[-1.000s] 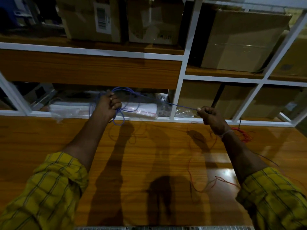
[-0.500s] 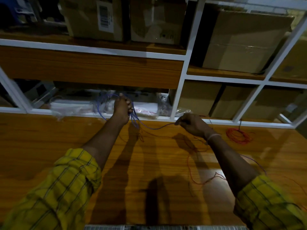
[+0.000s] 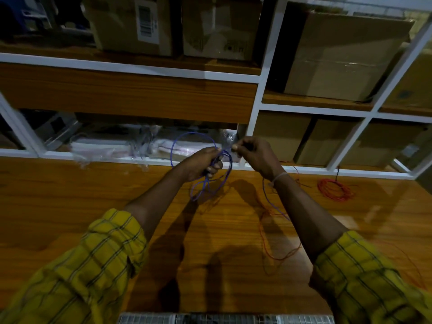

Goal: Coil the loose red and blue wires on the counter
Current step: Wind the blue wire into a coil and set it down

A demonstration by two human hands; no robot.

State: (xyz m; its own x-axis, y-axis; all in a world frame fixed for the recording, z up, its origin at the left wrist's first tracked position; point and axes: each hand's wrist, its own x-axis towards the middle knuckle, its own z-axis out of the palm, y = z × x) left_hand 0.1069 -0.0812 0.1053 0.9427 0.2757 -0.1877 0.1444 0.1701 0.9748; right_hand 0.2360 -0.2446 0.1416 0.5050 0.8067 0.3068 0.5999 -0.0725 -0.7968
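Note:
My left hand (image 3: 203, 163) grips a bundle of blue wire loops (image 3: 177, 143) held above the wooden counter (image 3: 70, 206); the loops hang above and below the fist. My right hand (image 3: 253, 153) pinches the same blue wire close beside the left hand, and a loose tail of it drops past my right wrist to the counter. A loose red wire (image 3: 275, 253) lies in slack curves under my right forearm. A coiled red wire (image 3: 335, 189) rests on the counter at the right, near the shelf.
A white-framed shelf unit (image 3: 254, 99) rises behind the counter, with cardboard boxes (image 3: 339, 57) and plastic-wrapped packages (image 3: 112, 148) in its compartments. A light ribbed strip runs along the counter's near edge (image 3: 224, 319).
My right hand has moved left along the blue wire until it is next to my left hand. The stretched span between the hands has shortened into another loop at the left hand.

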